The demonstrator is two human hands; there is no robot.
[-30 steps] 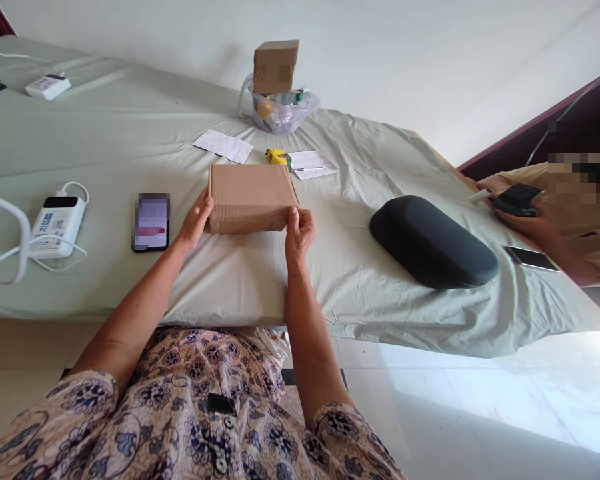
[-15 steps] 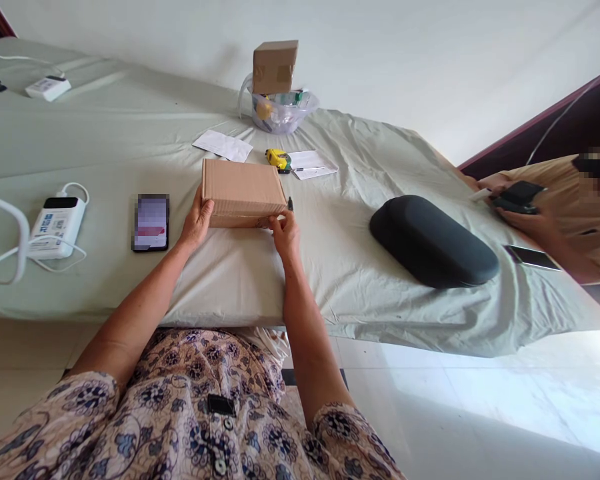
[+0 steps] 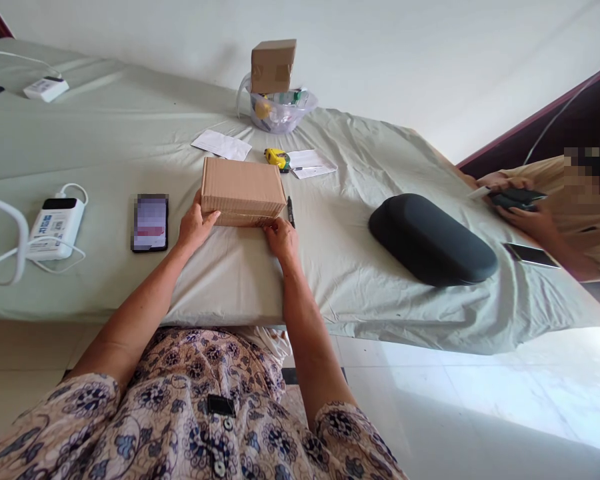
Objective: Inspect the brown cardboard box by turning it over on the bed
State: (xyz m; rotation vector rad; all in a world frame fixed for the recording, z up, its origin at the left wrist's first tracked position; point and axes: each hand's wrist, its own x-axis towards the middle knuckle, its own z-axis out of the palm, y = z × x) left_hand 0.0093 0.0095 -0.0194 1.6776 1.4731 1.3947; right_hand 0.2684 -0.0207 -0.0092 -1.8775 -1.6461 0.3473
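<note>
A closed brown cardboard box [image 3: 243, 183] rests on the cloth-covered table in front of me. My left hand [image 3: 198, 225] grips its near left corner, with the thumb lying along the front face. At the near right corner, the curled fingers of my right hand [image 3: 282, 239] press on the lower front edge. A black marker pen [image 3: 291, 212] lies just right of the box, close to my right fingers. Left of the box is a smartphone [image 3: 151, 227] with its screen lit. Behind the box sits a yellow tape measure [image 3: 277, 159].
White papers [image 3: 223, 144] lie behind the box. A clear plastic basket [image 3: 285, 122] holds assorted items and a smaller carton [image 3: 273, 67]. A black hard case [image 3: 433, 240] stands right; a white power bank [image 3: 57, 230] with cables lies left. At far right, another person's hands [image 3: 530, 217] hold a dark object.
My left thumb has shifted from the box's side corner onto its front face. My right hand has slid slightly down and left, uncovering more of the marker pen. The box stays in place.
</note>
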